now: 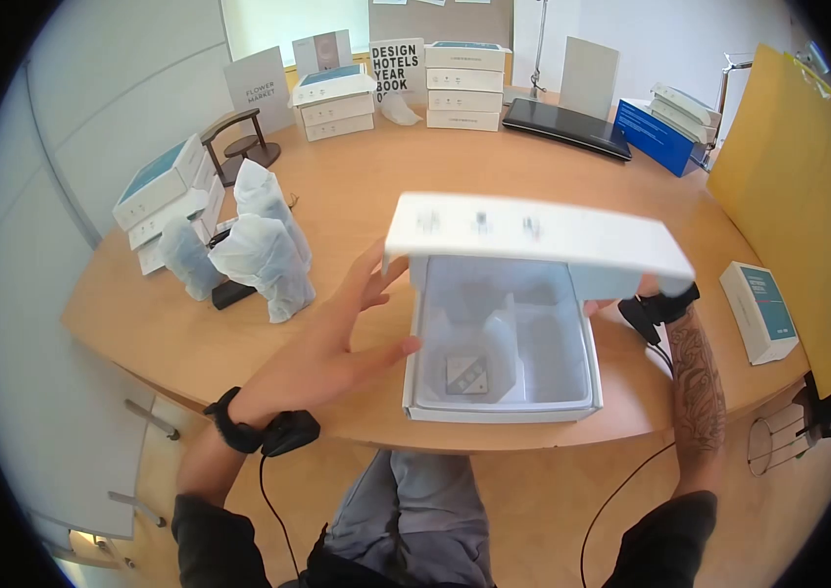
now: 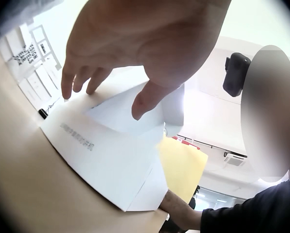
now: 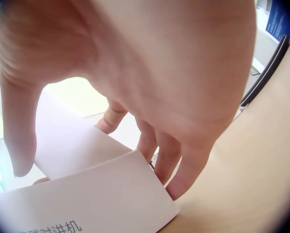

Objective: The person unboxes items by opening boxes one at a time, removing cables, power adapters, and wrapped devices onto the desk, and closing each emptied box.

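The left hand (image 1: 337, 338) rests open against the near-left side of a white box (image 1: 502, 407) on the desk (image 1: 357, 196), fingers straight and spread, thumb touching the box's left wall; the box lies directly to this hand's right, its long axis running away from the person. The right hand (image 3: 149, 87) is at the far-right corner, fingers curled around the edge of the lid (image 1: 533, 235), which hangs tilted and blurred above the open box, its long edge lying across the desk from left to right. Inside the box a small dark-patterned card (image 1: 466, 374) lies among pale wrapping. The head view hides nearly all of the right hand behind the lid; only the right wrist view shows its fingers gripping the lid's edge. The left wrist view shows the left hand's thumb (image 2: 144, 101) at the box wall, fingers relaxed above it
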The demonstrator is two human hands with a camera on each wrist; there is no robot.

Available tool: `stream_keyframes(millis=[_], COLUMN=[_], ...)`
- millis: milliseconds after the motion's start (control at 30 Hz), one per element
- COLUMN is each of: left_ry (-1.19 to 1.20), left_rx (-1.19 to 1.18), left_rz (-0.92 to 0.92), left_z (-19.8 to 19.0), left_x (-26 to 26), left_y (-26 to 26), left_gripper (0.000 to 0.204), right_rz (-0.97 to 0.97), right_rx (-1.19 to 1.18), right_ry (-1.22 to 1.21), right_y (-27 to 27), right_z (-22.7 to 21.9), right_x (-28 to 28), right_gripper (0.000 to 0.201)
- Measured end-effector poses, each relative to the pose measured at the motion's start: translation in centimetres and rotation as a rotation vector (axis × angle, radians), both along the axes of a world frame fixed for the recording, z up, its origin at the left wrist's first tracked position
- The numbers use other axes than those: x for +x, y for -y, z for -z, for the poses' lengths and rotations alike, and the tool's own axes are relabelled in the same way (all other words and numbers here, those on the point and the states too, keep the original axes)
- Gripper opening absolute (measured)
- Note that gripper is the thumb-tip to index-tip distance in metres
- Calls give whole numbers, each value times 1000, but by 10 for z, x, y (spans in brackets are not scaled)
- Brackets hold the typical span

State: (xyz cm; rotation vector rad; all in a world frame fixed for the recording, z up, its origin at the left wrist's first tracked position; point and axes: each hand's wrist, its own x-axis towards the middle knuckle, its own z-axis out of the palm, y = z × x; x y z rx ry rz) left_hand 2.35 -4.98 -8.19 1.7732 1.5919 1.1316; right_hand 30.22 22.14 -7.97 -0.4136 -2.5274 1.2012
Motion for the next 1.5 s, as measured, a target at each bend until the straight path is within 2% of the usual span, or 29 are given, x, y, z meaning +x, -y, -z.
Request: stream_keyframes(millis=[33,67,100,133,167,200,233,300,333,400,433,500,533,633,733,833,1000,1067,1133,1167,1233,1300,1333,1367,1467,1500], left_ry=[0,-33,-65,-65,55,175,176,0,2,-426,-421,-693,-744,-845,-936,-1014,-1070,-1102,-981,-998,-909,-906,-936,-961,-960,-935], left_rx=[-1,55,111,111,141,171,170,170,170,199,194,200,213,293,342,339,382,394,345,329,303,285,338,391,491,551], left_rz=[1,-1,-2,-1,-66,-130,-128,-116,-117,103,99,207,184,95,63,-2,-58,-107,-103,-147,-50,-102,-98,-84,-125,-118], left_z=[1,4,5,4,0,-3,-6,-12,-16,-21,-18,-8,-3,11,17,22,29,30,28,29,35,37,41,45,55,57], left_x=[-4,-9,-11,-11,-11,-10,-10,-8,-4,9,15,29,34,44,49,54,59,64,70,71,71,73,73,74,74,73], left_y=[2,3,4,4,6,8,11,22,27,35,37,40,41,40,35,36,40,39,41,42,43,47,47,47,52,54], left_gripper=[87,80,74,74,64,56,56,44,44,39,39,44,50,48,51,54,56,57,61,61,65,65,62,59,48,45], right_rz=[-116,-238,-221,-347,-470,-456,-454,-363,-363,-264,-268,-251,-252,-252,-198,-246,-316,-334,-394,-418,-476,-470,-458,-451,-460,-497], right_rx=[-496,-101,-568,-453,-336,-380,-380,-421,-421,-352,-357,-299,-305,-277,-250,-272,-248,-204,-149,-235,-336,-230,-390,-443,-460,-514], right_ry=[-99,109,67,51,36,70,70,130,132,191,196,190,195,201,221,162,201,212,220,260,329,392,395,419,471,403], right_y=[16,-7,-12,-15,-18,-14,-15,-17,-16,-11,-11,-10,-9,-1,6,2,-2,-4,-4,-2,-2,2,7,7,5,-4], right_z=[-8,-7,6,7,7,1,1,0,-2,-7,-6,-4,-4,-9,-11,-6,-3,0,-1,-4,-6,-14,-15,-14,-14,-7], right_x=[1,-14,-21,-21,-20,-19,-18,-18,-18,-18,-19,-21,-21,-25,-27,-28,-29,-27,-30,-30,-32,-32,-33,-32,-30,-27], right_gripper=[70,69,69,68,68,61,61,57,57,54,54,55,55,55,60,69,88,86,84,86,91,93,92,91,88,87])
